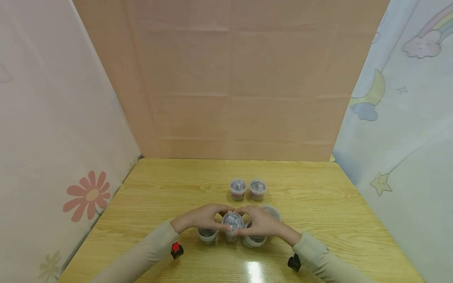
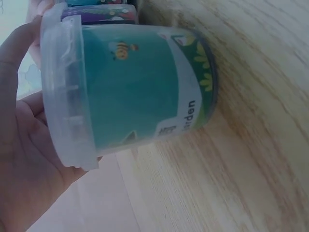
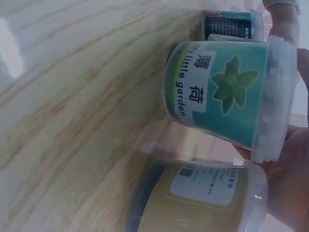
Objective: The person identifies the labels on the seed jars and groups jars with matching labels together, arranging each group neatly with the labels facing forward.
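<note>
Both hands hold one clear-lidded plastic tub (image 1: 232, 221) from its two sides, in the middle of the cluster near the table's front. My left hand (image 1: 208, 217) curves round its left side and my right hand (image 1: 260, 221) round its right, thumbs toward me. In the right wrist view, the teal mint tub (image 3: 231, 87) printed "My little garden" stands beside the right hand (image 3: 289, 179). A teal tub with a bee (image 2: 130, 87) fills the left wrist view beside the left hand (image 2: 34, 159), which partly disappears behind its lid.
A lidded tub (image 1: 207, 236) sits under the left hand; another tub (image 1: 253, 241) and a third tub (image 1: 273, 212) are by the right. Two smaller-looking tubs, a left one (image 1: 238, 190) and a right one (image 1: 257, 190), stand farther back on the wooden table (image 1: 170, 184).
</note>
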Demonstrator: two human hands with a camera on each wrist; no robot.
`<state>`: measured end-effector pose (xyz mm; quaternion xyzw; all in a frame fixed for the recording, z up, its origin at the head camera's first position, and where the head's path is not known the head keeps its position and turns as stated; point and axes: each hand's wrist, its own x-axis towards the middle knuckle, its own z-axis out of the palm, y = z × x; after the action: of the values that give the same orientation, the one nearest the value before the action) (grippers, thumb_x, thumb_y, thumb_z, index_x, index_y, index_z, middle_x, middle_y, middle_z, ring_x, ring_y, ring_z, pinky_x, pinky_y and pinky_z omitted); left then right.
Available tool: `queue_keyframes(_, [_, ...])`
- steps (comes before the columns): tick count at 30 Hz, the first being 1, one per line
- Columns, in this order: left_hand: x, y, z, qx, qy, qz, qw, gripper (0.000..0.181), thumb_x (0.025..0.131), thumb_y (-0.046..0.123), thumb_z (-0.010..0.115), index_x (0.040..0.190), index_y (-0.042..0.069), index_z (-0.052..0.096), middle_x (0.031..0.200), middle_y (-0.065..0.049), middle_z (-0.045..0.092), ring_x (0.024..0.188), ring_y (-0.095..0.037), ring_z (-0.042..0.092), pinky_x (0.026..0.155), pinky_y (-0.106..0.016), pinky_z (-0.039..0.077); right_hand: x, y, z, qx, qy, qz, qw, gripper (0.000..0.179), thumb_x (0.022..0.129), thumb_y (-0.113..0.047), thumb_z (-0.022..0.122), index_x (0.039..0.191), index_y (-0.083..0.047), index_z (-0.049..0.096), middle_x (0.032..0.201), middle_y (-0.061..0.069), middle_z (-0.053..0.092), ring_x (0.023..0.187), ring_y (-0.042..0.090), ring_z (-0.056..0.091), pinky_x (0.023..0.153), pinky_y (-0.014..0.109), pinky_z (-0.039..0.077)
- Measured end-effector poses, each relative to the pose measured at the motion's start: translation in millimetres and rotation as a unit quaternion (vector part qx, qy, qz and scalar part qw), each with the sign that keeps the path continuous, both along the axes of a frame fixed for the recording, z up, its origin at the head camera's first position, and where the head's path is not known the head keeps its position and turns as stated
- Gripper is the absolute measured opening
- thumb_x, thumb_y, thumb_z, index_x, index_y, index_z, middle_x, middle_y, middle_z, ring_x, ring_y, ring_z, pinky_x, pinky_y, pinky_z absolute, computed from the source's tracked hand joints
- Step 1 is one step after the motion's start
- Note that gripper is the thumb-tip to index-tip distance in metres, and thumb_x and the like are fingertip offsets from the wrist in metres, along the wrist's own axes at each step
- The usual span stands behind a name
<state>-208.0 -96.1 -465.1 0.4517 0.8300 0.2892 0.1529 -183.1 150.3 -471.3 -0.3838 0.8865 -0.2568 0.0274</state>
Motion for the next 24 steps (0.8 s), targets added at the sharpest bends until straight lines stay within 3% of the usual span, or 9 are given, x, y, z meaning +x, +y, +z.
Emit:
queue_keyframes(4, [-1.4,-0.8,0.2,0.014,-0.004,-0.01,0.9998,0.065,0.087,0.052,0.057,0.141,0.02,0.04,0.126,0.009,0.055,0.107,-0.005,0.054,0.09,-0.032,0.049,-1.0,1,2.0,-0.018,-0.028,-0.015,0.9993,0.063,0.081,-0.058,0.06,0.128,-0.017,0.054,0.114,-0.005,0.061,0.105,0.014,0.057,0.085,0.038,0.051])
queue_keyframes(13, [-2.3,0.8,5.5,0.017,-0.004,-0.013,0.9998,0.07,0.085,0.052,0.06,0.143,0.02,0.036,0.133,0.009,0.049,0.111,-0.007,0.051,0.093,-0.036,0.047,-3.6,3,6.3,-0.018,-0.034,-0.036,0.9986,0.06,0.081,-0.06,0.06,0.128,-0.023,0.053,0.117,-0.007,0.059,0.108,0.015,0.056,0.086,0.041,0.05])
queue_keyframes(19, [-3.9,2.9,6.7,0.025,-0.009,-0.016,0.9995,0.077,0.082,0.05,0.064,0.145,0.022,0.03,0.138,0.008,0.045,0.116,-0.008,0.05,0.096,-0.033,0.045,-4.6,4,10.1,-0.037,-0.059,-0.041,0.9967,0.056,0.081,-0.057,0.062,0.127,-0.027,0.053,0.116,-0.006,0.061,0.106,0.021,0.058,0.084,0.046,0.051])
queue_keyframes(24, [-4.1,2.9,8.8,0.039,-0.012,-0.015,0.999,0.079,0.082,0.045,0.067,0.146,0.019,0.028,0.138,0.006,0.045,0.117,-0.009,0.049,0.097,-0.029,0.043,-6.5,5,14.2,-0.054,-0.057,-0.033,0.9964,0.055,0.082,-0.056,0.062,0.126,-0.026,0.054,0.114,-0.006,0.062,0.106,0.019,0.058,0.086,0.045,0.05])
